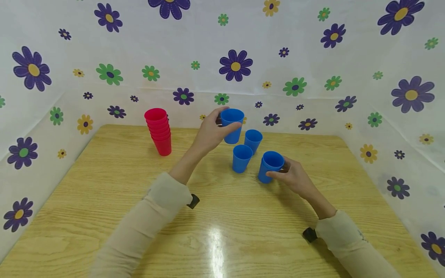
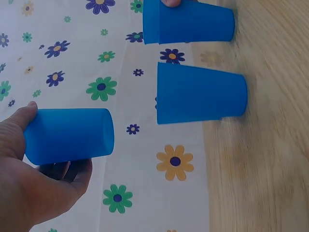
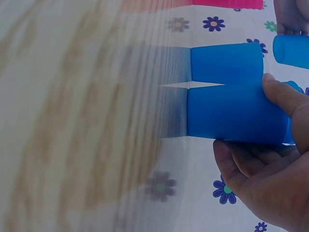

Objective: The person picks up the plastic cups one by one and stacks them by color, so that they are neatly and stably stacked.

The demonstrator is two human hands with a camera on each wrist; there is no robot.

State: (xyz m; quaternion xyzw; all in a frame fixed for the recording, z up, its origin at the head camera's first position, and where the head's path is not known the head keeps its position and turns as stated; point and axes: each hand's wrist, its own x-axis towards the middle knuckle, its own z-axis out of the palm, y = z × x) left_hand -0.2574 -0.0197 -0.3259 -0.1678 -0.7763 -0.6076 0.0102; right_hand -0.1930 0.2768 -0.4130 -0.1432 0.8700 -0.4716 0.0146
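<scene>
My left hand [image 1: 213,133] grips a blue cup [image 1: 232,126] and holds it upright above the table, its thumb across the near side in the head view. In the left wrist view that same cup [image 2: 72,135] sits between thumb and fingers. With my right hand [image 1: 293,175] I hold two nested blue cups [image 1: 267,172] from the right, close over the tabletop. Two single blue cups, one nearer [image 1: 241,161] and one farther back [image 1: 253,139], stand upright between the hands. The right wrist view shows the right hand's fingers [image 3: 236,166] curled around the nested cups [image 3: 231,113].
A tall stack of nested red cups [image 1: 160,133] stands at the back left of the wooden table [image 1: 104,216]. Behind and on both sides hangs a white sheet [image 1: 194,38] with a flower print. The table's back edge runs close to it.
</scene>
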